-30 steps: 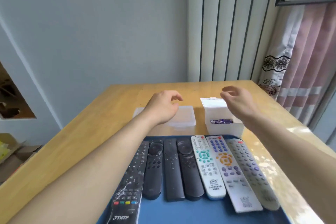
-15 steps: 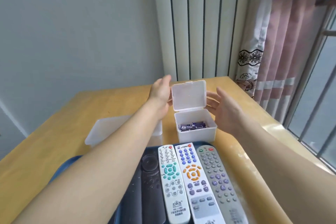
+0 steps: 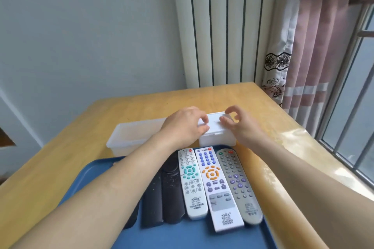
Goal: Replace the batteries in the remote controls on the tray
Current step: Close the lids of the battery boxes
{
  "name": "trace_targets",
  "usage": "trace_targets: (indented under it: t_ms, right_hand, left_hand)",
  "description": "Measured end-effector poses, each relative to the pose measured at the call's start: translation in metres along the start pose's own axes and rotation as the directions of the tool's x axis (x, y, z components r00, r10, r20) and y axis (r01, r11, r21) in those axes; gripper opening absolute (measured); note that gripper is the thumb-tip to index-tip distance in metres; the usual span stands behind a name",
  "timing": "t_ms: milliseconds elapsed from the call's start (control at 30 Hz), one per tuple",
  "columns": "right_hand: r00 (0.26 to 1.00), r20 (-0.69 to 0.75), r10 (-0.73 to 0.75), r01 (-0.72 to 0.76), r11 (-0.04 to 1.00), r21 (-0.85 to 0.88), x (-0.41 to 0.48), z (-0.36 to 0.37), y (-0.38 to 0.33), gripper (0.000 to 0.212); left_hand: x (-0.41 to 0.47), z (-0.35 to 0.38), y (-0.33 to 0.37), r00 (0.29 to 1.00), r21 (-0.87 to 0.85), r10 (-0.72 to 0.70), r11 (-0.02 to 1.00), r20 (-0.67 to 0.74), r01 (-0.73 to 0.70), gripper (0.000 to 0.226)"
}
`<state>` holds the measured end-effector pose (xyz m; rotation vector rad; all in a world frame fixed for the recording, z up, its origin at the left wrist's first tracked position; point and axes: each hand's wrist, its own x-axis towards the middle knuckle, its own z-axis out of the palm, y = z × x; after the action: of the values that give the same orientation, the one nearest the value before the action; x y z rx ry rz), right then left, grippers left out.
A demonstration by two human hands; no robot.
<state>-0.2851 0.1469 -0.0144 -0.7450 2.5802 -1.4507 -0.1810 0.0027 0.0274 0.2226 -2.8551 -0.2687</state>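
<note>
A small white battery box (image 3: 217,136) stands just behind the blue tray (image 3: 182,237), its lid down. My left hand (image 3: 185,128) holds the box's left edge with curled fingers. My right hand (image 3: 240,127) has its fingertips on the right part of the lid, index and thumb arched above. On the tray lie a white remote with teal buttons (image 3: 191,184), a white one with orange buttons (image 3: 217,188), a grey one (image 3: 238,186) and black remotes (image 3: 172,190), partly hidden under my left forearm. The batteries are out of sight.
A long clear plastic bin (image 3: 131,137) sits left of the box on the wooden table (image 3: 60,157). The table's right edge (image 3: 303,137) runs along a window with a pink curtain (image 3: 315,56). A wall and ribbed panel stand behind.
The box lid, upright half a second ago, is now down and hides the batteries. Both hands have come in onto the box from its sides.
</note>
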Motion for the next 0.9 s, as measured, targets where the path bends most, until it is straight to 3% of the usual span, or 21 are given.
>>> trace_targets:
  t_ms: [100,233,467,567,633,700,733,833,900]
  right_hand:
    - [0.998,0.056,-0.015,0.020,0.997,-0.076,-0.007,-0.003,-0.004,0.041]
    - [0.991,0.126,-0.046,0.065,0.987,-0.147,-0.012,0.005,-0.013,0.053]
    - [0.980,0.190,-0.049,0.101,0.956,-0.276,-0.023,0.024,-0.028,0.056]
    - [0.975,0.220,-0.012,0.069,0.965,-0.253,-0.031,0.022,-0.026,0.061]
    - [0.983,0.183,-0.013,0.075,0.939,-0.335,-0.042,0.017,-0.024,0.065]
    - [0.984,0.169,-0.058,0.130,0.882,-0.453,-0.060,0.005,-0.027,0.069]
    - [0.970,0.237,-0.050,0.162,0.862,-0.480,-0.073,-0.003,-0.031,0.075]
    - [0.816,0.569,0.102,0.239,0.837,-0.492,-0.114,-0.020,-0.042,0.101]
    - [0.735,0.660,0.156,0.323,0.775,-0.544,-0.137,-0.022,-0.044,0.110]
  left_hand:
    - [-0.023,-0.007,-0.028,0.992,0.019,-0.101,0.995,-0.072,0.102,0.033]
    - [-0.061,-0.007,-0.066,0.974,-0.005,-0.228,0.974,0.018,0.228,0.044]
    - [-0.070,-0.005,-0.077,0.974,-0.180,-0.225,0.959,-0.019,0.218,0.044]
    - [-0.077,-0.008,-0.073,0.972,-0.191,-0.220,0.961,-0.082,0.202,0.034]
    - [-0.091,-0.016,-0.067,0.972,-0.210,-0.212,0.960,-0.106,0.186,0.026]
    - [-0.111,-0.027,-0.054,0.983,-0.211,-0.178,0.964,-0.050,0.164,0.023]
    - [-0.123,-0.030,-0.047,0.989,-0.178,-0.145,0.974,0.001,0.143,0.026]
    - [-0.159,-0.029,-0.027,0.959,0.003,-0.069,0.997,0.273,0.071,0.057]
    - [-0.176,-0.022,-0.021,0.893,0.141,-0.094,0.989,0.440,0.035,0.071]
